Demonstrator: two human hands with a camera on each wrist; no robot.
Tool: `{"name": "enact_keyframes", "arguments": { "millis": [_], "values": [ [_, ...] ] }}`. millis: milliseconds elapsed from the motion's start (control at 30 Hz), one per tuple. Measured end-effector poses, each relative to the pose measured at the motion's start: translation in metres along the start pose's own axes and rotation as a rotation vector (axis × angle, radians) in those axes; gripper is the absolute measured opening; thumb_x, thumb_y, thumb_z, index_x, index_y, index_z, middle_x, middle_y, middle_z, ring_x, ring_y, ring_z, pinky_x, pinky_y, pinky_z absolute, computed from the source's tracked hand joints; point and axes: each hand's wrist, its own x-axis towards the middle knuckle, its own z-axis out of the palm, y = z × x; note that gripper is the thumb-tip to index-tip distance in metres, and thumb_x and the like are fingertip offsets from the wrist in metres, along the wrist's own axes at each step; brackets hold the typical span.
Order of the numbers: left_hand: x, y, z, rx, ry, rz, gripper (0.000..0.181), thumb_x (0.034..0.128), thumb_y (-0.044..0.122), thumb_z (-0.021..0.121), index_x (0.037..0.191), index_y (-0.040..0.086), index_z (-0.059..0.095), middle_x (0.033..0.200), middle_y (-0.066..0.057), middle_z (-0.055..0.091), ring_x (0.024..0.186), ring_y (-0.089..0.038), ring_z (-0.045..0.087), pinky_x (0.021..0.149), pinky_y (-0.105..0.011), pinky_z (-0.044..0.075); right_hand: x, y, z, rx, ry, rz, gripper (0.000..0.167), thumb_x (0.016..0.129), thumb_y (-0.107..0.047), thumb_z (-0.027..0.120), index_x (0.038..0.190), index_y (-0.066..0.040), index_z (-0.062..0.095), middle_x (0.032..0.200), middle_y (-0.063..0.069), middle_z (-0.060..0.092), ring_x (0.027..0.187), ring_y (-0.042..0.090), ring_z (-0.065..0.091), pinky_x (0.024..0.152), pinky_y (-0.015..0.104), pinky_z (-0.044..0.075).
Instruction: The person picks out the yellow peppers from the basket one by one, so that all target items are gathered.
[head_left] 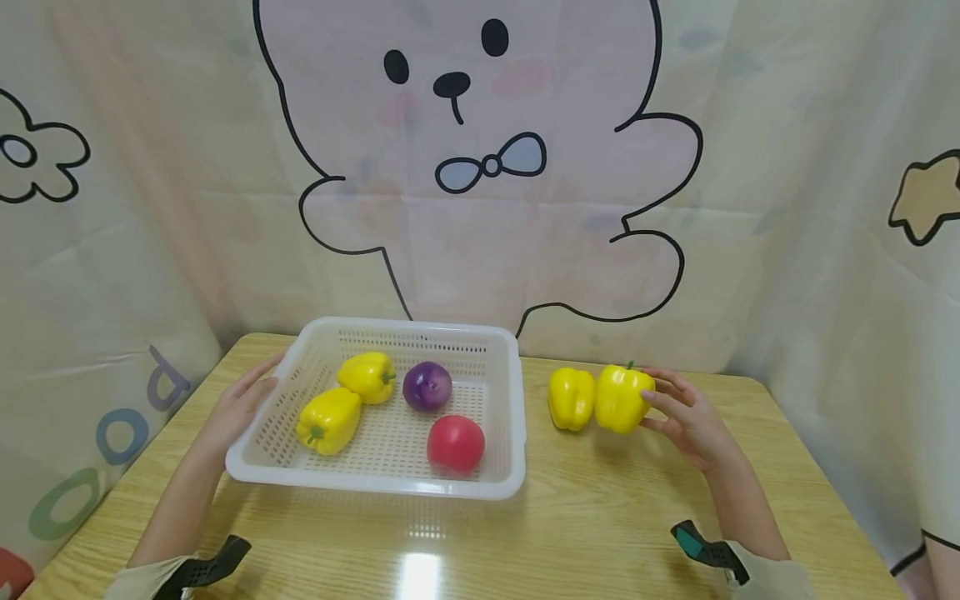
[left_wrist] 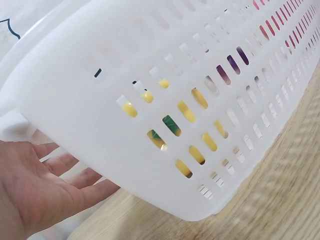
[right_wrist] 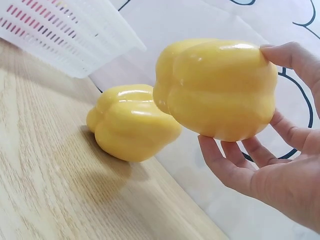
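Note:
A white perforated plastic basket [head_left: 375, 482] stands on the left half of the table. Inside it lie two yellow bell peppers [head_left: 328, 422], a round purple vegetable or fruit [head_left: 427, 387] and a round red one [head_left: 456, 446]. My left hand [head_left: 243, 404] rests against the basket's left end, its fingers [left_wrist: 95, 195] fairly straight along the outer wall. With thumb and fingertips, my right hand [head_left: 692, 421] holds a yellow bell pepper [right_wrist: 220, 90] just above the table. Beside it, a second yellow bell pepper [head_left: 572, 399] lies on the table.
The wooden table [head_left: 600, 517] ends at the back against a hanging cloth [head_left: 585, 250] printed with a cartoon animal. The basket's right wall stands a short way left of the loose pepper. Dark straps [head_left: 202, 571] circle both wrists.

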Motion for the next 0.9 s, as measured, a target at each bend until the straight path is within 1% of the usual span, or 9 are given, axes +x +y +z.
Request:
{"name": "enact_keyframes", "arguments": {
  "millis": [233,500,733,900],
  "values": [
    [0.000,-0.001,0.000,0.000,-0.008,0.020,0.059,0.1137,0.035,0.049,0.168,0.025,0.030,0.109,0.020,0.072,0.092,-0.006,0.074,0.076,-0.027,0.063,0.001,0.004,-0.006,-0.042,0.023,0.029,0.026,0.109,-0.013,0.057,0.133,-0.025,0.060,0.128,-0.012,0.058,0.113,0.007,0.063,0.088,0.030,0.061],
    [0.001,0.000,-0.001,0.006,-0.004,0.011,0.061,0.1133,0.037,0.050,0.169,0.024,0.028,0.108,0.021,0.072,0.092,-0.006,0.073,0.076,-0.026,0.063,0.002,0.009,-0.011,-0.059,0.062,0.071,0.032,0.109,-0.017,0.059,0.141,-0.019,0.055,0.126,-0.014,0.057,0.112,0.003,0.062,0.087,0.028,0.061],
    [0.001,-0.002,-0.002,-0.012,-0.012,0.024,0.054,0.1136,0.034,0.050,0.166,0.030,0.036,0.108,0.020,0.073,0.090,-0.006,0.074,0.075,-0.026,0.063,0.003,0.015,-0.016,-0.080,0.074,0.089,0.034,0.109,-0.018,0.061,0.142,-0.018,0.056,0.127,-0.017,0.056,0.112,-0.001,0.061,0.087,0.028,0.061],
    [0.000,-0.001,-0.001,-0.014,-0.015,0.024,0.057,0.1135,0.034,0.050,0.167,0.027,0.033,0.109,0.020,0.073,0.091,-0.006,0.074,0.075,-0.026,0.063,0.004,0.021,-0.019,-0.103,0.085,0.106,0.036,0.108,-0.019,0.063,0.143,-0.014,0.056,0.128,-0.015,0.056,0.112,-0.003,0.060,0.087,0.029,0.062]
  ]
}}
